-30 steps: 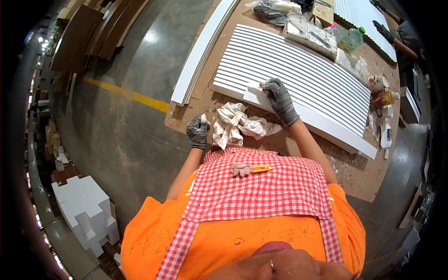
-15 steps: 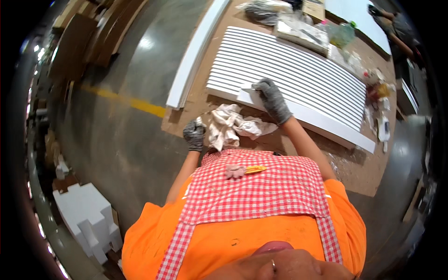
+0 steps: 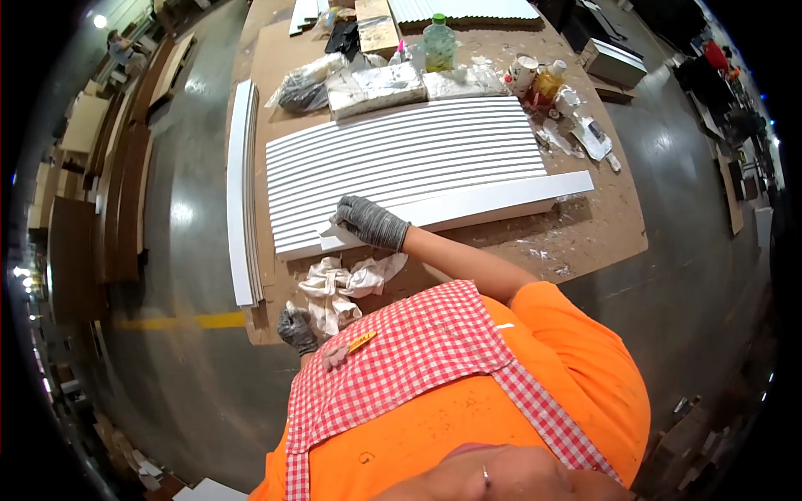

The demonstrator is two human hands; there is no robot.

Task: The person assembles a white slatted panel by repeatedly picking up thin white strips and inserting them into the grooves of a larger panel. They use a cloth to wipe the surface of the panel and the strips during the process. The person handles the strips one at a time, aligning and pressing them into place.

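Note:
My right hand (image 3: 372,222), in a grey knit glove, is closed over the left end of a long white strip (image 3: 501,199). Pinched in its fingers is a small, thin, greyish-white flat piece (image 3: 328,230), whose kind I cannot make out. That strip lies along the front of a row of white slats (image 3: 401,154) with dark lines between them. My left hand (image 3: 296,328), gloved too, is curled by the table's front left edge; what it holds, if anything, is hidden. Beside it lies a crumpled off-white rag (image 3: 338,288).
Long white strips (image 3: 242,192) lie stacked along the table's left side. Behind the slats stand paint-marked white blocks (image 3: 376,90), a plastic bag (image 3: 305,83) and a green-capped bottle (image 3: 439,46). An amber bottle (image 3: 547,83) stands right. Brown boards (image 3: 117,200) lean beyond the floor at left.
The whole view has swung round, so the table appears more square-on. My right hand remains at the strip's left end with the thin piece; my left hand stays low near the rag.

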